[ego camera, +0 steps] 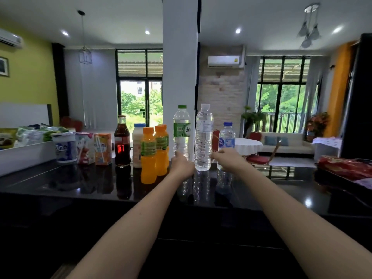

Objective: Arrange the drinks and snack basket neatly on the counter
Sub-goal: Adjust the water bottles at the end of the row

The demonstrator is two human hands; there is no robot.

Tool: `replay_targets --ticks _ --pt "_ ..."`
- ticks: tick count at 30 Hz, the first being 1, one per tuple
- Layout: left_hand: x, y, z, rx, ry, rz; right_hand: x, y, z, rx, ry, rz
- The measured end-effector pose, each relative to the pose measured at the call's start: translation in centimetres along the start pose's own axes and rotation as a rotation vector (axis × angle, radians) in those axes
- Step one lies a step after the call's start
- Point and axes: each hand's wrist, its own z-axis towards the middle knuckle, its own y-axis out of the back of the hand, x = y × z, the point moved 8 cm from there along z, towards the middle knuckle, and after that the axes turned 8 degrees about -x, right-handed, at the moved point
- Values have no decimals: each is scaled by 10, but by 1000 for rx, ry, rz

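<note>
My left hand (182, 165) is curling round the base of the green-capped water bottle (181, 127). My right hand (227, 159) is covering the lower part of the small blue-capped bottle (227, 135); can't tell if it's gripping. The tall clear bottle (203, 137) is standing between them. All are sitting on the black counter (80, 184), with the cola bottle (122, 141) to the left and the snack basket (26, 154) far left.

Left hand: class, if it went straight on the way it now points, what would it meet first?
The green-capped bottle: the left hand points at its lower part and may already touch it; depth is unclear. The clear bottle stands just right of that line.
</note>
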Motion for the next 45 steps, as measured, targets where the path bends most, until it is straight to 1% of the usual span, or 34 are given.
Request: replay_targets --ticks 3,5,8,10,13,18,21,25,29,32,34,37,41,45 --pt "10 -8 22 -30 24 29 0 -15 9 8 -8 58" --pt "12 -10 30 -60 11 36 2 -29 16 5 -30 85" --pt "16 -13 44 -117 -11 29 -1 -57 31 49 -62 124" --pt "22 -18 55 -95 -2 38 -5 -67 42 18 -98 141" --pt "31 -26 69 -27 26 41 -16 -72 54 -77 -150 112" --pt "32 -26 75 -111 3 78 -33 -79 67 -101 -115 90" --pt "28 -26 74 -124 -33 114 -30 -72 70 -133 -70 20" --pt "26 -25 67 -122 -49 118 -33 -74 69 -143 -43 29" --pt "26 -24 63 -108 -51 76 -34 -79 71 -122 -69 12" --pt "22 -23 64 -106 -33 -15 -31 -79 71 -124 -54 -38" --pt "20 -21 65 -111 -23 -72 -29 -76 71 -166 -37 -47" --pt "18 -20 63 -102 -33 -70 -26 -70 72 -235 -2 -51" --pt "19 -18 64 -130 -62 -45 -26 -72 72 -207 -23 8" --pt "22 -17 63 -135 -24 -17 -24 -72 71 -140 -20 9"
